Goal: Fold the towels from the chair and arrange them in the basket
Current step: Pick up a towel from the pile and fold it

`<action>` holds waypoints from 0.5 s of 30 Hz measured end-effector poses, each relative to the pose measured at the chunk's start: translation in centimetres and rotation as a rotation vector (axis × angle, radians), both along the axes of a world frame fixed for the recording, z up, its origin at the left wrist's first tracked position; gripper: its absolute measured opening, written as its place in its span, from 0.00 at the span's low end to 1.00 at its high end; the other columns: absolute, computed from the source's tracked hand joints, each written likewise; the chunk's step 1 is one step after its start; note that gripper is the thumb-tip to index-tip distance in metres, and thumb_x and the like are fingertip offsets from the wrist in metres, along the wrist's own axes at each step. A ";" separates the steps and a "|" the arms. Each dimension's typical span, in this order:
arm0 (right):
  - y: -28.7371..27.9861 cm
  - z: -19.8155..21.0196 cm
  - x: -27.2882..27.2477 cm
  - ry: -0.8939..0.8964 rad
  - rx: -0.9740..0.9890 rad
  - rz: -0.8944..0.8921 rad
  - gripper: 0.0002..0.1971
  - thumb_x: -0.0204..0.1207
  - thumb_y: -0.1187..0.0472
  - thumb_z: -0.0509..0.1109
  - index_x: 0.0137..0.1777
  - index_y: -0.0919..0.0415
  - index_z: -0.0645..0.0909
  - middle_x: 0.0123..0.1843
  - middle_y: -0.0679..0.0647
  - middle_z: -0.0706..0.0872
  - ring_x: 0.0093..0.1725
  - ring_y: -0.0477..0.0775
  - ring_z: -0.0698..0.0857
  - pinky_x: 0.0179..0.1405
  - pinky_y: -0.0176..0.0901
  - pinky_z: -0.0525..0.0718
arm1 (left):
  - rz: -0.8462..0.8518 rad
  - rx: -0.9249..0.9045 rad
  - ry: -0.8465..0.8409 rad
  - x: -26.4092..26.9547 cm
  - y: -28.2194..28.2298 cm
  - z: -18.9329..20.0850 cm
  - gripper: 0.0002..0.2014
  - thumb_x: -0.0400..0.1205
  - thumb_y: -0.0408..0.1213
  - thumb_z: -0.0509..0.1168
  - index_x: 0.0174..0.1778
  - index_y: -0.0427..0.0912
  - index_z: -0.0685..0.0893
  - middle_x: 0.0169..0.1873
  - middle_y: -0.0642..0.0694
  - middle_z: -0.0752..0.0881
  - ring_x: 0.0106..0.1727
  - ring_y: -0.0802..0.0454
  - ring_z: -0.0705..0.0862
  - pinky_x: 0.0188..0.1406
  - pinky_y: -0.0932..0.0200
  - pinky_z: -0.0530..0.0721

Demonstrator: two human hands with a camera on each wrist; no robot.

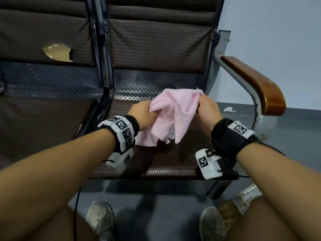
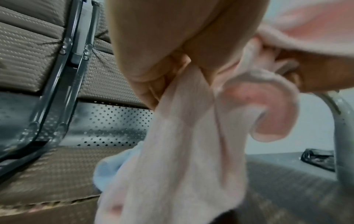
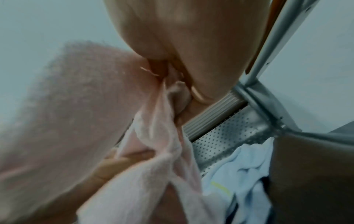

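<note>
So both hands, left hand (image 1: 141, 113) and right hand (image 1: 207, 108), are pinching the pink towel (image 1: 169, 115) above the chair (image 1: 156, 80) seat, light blue towel (image 3: 237, 166) lying underneath.

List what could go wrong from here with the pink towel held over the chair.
1. The pink towel is bunched between the left hand and right hand; folding it without finding its corners would likely come out lopsided.
2. Its hanging end dangles close over the blue towel on the chair seat and may drag it along.
3. The torn backrest on the neighbouring seat could snag loose cloth if it swings that way.
</note>
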State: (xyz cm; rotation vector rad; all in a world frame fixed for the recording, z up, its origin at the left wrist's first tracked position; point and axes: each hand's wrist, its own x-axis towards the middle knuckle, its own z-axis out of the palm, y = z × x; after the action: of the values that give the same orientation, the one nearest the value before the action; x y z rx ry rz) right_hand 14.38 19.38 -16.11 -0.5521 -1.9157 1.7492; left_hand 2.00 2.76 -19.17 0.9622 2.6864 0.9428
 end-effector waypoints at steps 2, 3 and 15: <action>1.4 -0.2 0.8 -0.087 0.157 -0.102 0.17 0.74 0.64 0.57 0.35 0.49 0.86 0.34 0.46 0.88 0.33 0.45 0.84 0.33 0.41 0.81 | -0.025 0.136 -0.025 0.5 0.8 0.9 0.16 0.81 0.55 0.66 0.40 0.45 0.84 0.37 0.50 0.88 0.39 0.51 0.85 0.34 0.59 0.79; 2.1 -0.5 1.0 -0.169 0.243 -0.124 0.15 0.73 0.65 0.57 0.39 0.49 0.84 0.40 0.49 0.88 0.40 0.49 0.85 0.39 0.45 0.83 | -0.034 0.182 -0.030 0.9 1.1 1.4 0.16 0.80 0.56 0.68 0.38 0.46 0.82 0.33 0.53 0.86 0.34 0.55 0.82 0.29 0.63 0.76; 0.6 -1.8 2.0 -0.370 0.715 0.226 0.04 0.82 0.57 0.68 0.48 0.52 0.85 0.45 0.52 0.90 0.47 0.55 0.88 0.50 0.51 0.84 | -0.133 0.191 -0.193 1.6 3.2 0.9 0.14 0.76 0.54 0.74 0.47 0.47 0.90 0.32 0.55 0.82 0.30 0.61 0.76 0.35 0.60 0.75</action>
State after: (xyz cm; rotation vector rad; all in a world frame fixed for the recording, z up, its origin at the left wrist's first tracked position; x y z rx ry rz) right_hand 16.39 19.96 -17.91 -0.4109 -2.7514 0.9829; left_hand 3.63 5.98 -18.27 1.0123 2.3770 1.2122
